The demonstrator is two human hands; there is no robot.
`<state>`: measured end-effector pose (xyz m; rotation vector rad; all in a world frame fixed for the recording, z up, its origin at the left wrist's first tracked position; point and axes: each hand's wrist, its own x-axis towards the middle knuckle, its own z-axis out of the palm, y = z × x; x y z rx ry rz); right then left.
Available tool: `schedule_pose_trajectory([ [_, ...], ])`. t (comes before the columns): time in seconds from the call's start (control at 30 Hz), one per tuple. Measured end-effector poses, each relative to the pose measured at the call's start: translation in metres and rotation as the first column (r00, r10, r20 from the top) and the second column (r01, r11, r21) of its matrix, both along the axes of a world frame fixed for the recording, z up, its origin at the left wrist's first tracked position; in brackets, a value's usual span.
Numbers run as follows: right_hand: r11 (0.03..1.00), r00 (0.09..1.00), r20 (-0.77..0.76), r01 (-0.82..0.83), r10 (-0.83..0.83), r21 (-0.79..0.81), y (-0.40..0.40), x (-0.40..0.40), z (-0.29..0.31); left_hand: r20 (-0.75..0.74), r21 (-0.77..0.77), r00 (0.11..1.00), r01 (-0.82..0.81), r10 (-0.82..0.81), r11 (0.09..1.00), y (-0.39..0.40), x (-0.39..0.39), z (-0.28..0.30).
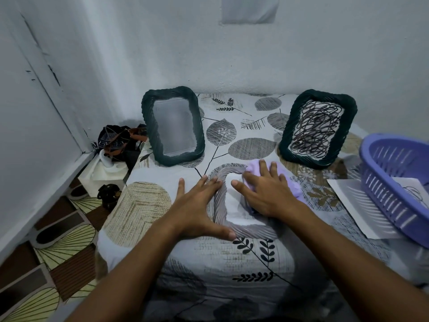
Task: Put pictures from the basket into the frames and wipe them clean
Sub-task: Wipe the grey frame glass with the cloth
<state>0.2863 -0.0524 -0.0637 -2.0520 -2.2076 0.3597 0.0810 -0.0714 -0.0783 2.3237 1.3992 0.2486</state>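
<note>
A grey twisted-rim frame lies flat on the leaf-print bed in front of me. My left hand rests flat on its left rim, fingers spread. My right hand presses a lilac cloth onto the frame's right side with straight fingers. Two dark green frames stand at the back: the left one shows only plain glass, the right one holds a scribble picture. A purple basket sits at the right with a scribble sheet inside.
A white sheet lies partly under the basket. Left of the bed stand a white box with dark bags on it and a small dark object on the patterned floor. The wall runs close behind the bed.
</note>
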Motion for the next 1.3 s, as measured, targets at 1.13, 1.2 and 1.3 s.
schedule_pose_trajectory([
  [1.13,0.986,0.986,0.034,0.162,-0.161,-0.029,-0.012,0.008,0.001,0.019,-0.003,1.0,-0.014,0.014,1.0,-0.001,0.0,0.002],
  [1.2,0.985,0.985,0.039,0.167,-0.166,-0.035,-0.01,0.006,0.0,0.016,0.001,1.0,-0.009,0.009,1.0,-0.001,0.0,0.001],
  [1.3,0.983,0.984,0.035,0.176,-0.174,-0.057,-0.006,0.005,0.0,0.015,0.0,1.0,-0.01,0.01,1.0,-0.001,0.0,0.001],
])
